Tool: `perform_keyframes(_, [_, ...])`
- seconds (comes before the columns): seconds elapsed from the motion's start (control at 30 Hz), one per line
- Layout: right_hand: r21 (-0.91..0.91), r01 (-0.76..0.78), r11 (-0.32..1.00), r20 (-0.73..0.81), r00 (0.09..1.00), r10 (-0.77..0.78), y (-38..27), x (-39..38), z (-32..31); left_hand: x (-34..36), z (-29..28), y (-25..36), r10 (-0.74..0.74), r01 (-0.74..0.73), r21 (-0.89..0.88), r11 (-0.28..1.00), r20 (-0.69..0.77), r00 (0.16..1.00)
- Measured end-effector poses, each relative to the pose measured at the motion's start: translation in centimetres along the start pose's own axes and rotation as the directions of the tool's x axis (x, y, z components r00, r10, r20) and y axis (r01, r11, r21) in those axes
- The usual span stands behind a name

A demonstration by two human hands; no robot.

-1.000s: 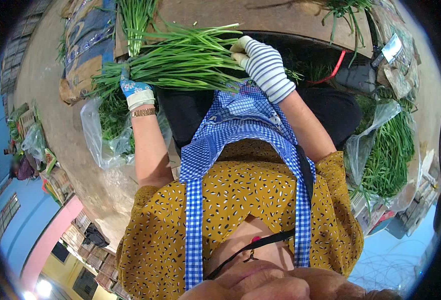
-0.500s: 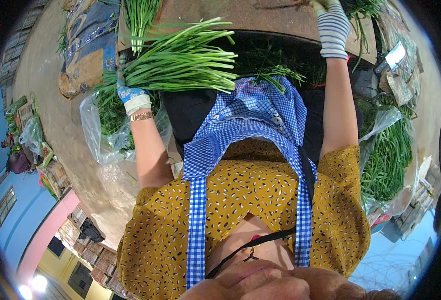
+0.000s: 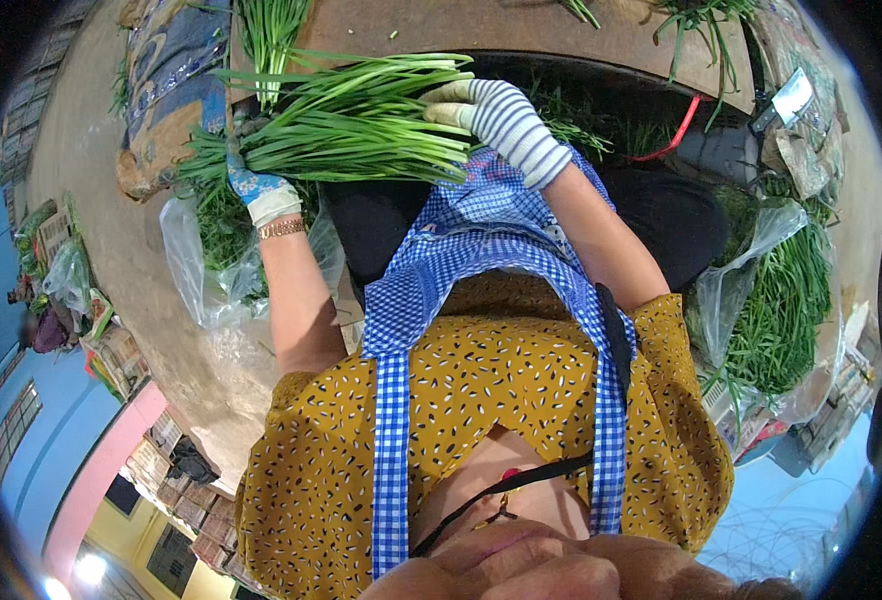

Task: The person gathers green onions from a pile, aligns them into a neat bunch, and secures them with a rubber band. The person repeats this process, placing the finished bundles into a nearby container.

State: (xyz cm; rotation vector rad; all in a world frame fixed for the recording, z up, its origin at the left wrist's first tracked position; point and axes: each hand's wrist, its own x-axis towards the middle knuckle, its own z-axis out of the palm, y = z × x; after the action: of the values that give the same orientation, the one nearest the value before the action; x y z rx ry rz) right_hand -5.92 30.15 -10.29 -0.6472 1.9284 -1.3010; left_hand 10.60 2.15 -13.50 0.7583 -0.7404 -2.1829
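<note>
A thick bunch of garlic chives (image 3: pixel 361 130) lies sideways above my lap, pale stem ends to the right. My left hand (image 3: pixel 253 180), in a blue flowered glove with a pale cuff, is closed round its leafy left end. My right hand (image 3: pixel 496 120), in a white glove with dark stripes, reaches the stem ends; its fingers are stretched out and apart, touching or just beside the stalks. Another bundle of chives (image 3: pixel 273 45) lies on the left part of the brown board (image 3: pixel 411 30). Loose greens (image 3: pixel 576 132) lie in the dark space below the board.
Clear plastic bags of greens stand at my left (image 3: pixel 223 250) and right (image 3: pixel 786 310). A cleaver (image 3: pixel 789 100) rests on sacking at the far right. From the board's front edge hangs a red strap (image 3: pixel 673 138). Stray greens (image 3: pixel 706 40) trail over its right end.
My right hand has come from the board's far right side down and left to the stem ends of the bunch. My left hand keeps its hold, almost unmoved.
</note>
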Motion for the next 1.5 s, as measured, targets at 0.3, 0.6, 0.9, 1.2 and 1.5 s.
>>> perform_keyframes(0.3, [-0.634, -0.213, 0.743, -0.265, 0.963, 0.050, 1.0, -3.8, -3.3, -0.5, -0.4, 0.2, 0.014, -0.012, 0.048, 0.999, -0.048, 0.999])
perform_keyframes(0.6, [-0.539, 0.271, 0.798, -0.200, 0.879, -0.434, -3.6, -4.0, -4.9, -0.7, 0.7, -0.6, -0.018, 0.018, 0.030, 0.999, -0.004, 1.000])
perform_keyframes(0.9, [-0.305, 0.061, 0.950, -0.138, 0.985, -0.108, -0.1, -1.2, -1.8, -0.9, 1.1, -0.6, -0.027, 0.032, 0.064, 0.997, -0.083, 0.996])
perform_keyframes(1.2, [-0.380, -0.034, 0.924, -0.035, 0.999, 0.023, 3.2, -4.0, -5.9, -0.8, 0.8, -0.8, -0.094, 0.091, -0.067, 0.994, -0.039, 0.995])
perform_keyframes(1.5, [-0.138, -0.069, 0.988, -0.140, 0.989, 0.050, -0.8, -1.4, 0.1, -0.6, 1.1, -0.9, -0.050, 0.054, 0.082, 0.995, -0.051, 0.997])
